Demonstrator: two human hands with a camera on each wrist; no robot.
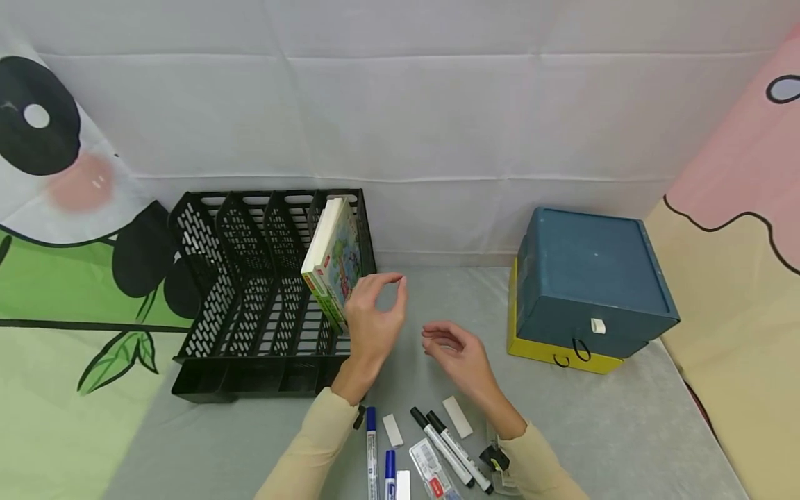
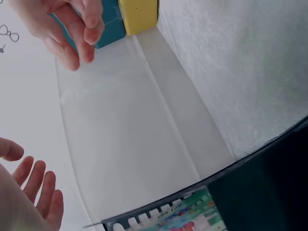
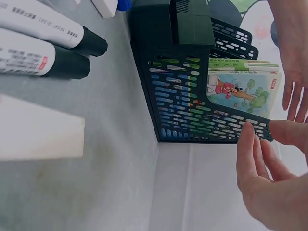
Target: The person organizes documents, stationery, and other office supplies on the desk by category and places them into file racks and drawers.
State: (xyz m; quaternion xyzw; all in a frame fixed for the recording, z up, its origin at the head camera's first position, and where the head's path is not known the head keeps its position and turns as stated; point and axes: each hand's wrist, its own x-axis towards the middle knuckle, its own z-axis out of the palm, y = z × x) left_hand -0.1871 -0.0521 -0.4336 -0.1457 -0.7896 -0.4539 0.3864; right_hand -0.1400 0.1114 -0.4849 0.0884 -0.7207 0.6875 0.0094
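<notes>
My left hand (image 1: pixel 377 316) hovers just right of the books, its fingers gently bent and holding nothing. To its right, my right hand (image 1: pixel 459 354) is in the air over the table, loosely curved and empty. Thin picture books (image 1: pixel 342 257) stand upright in the rightmost slot of a black perforated desk rack (image 1: pixel 262 305). The right wrist view shows the colourful cover of a book (image 3: pixel 245 94) above the rack's side wall (image 3: pixel 180 103). In the left wrist view, the left hand (image 2: pixel 36 195) and right hand (image 2: pixel 72 26) are apart.
Blue markers (image 1: pixel 371 451), black-capped markers (image 1: pixel 446 448), white blocks (image 1: pixel 458 417) and a clear pack (image 1: pixel 432 469) lie near the front. A blue drawer box (image 1: pixel 590 271) sits on a yellow box (image 1: pixel 544 354) at right. A pale cloth (image 1: pixel 437 125) hangs behind.
</notes>
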